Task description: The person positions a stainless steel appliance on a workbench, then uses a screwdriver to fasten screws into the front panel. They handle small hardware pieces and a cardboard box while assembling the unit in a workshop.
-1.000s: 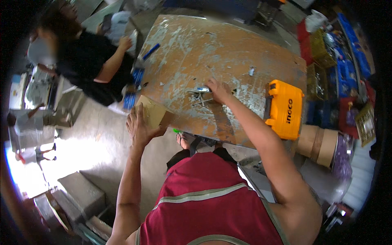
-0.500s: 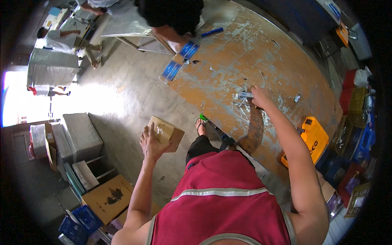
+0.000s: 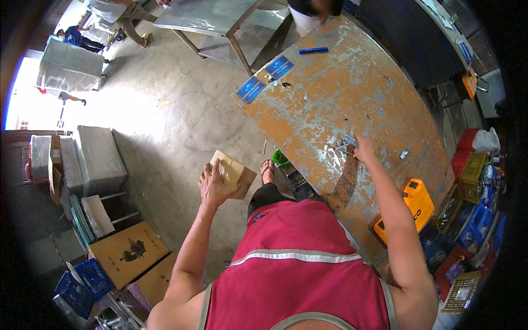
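My left hand (image 3: 215, 186) grips a small brown cardboard box (image 3: 237, 175) with clear tape across it, held above the concrete floor to the left of the table. Over the scratched brown tabletop (image 3: 308, 118), the fingers of my right hand (image 3: 364, 150) are closed round a small grey-blue handheld object (image 3: 348, 141). Its exact kind is too small to make out. Thin rod-like pieces (image 3: 336, 147) lie beside it. An orange tool case (image 3: 410, 212) rests on the table near my right forearm.
Two blue cards (image 3: 251, 89) and a blue marker (image 3: 313, 50) lie toward the table's far end. A person (image 3: 308, 16) stands there. Behind is a metal table (image 3: 206, 19). Crates (image 3: 473, 176) line the right; cartons (image 3: 129, 253) stack at left. A green round item (image 3: 280, 158) sits below the table edge.
My view has shifted, and the person at the table's far end has straightened and drawn back. My left hand still holds the box; the right still holds the grey-blue object.
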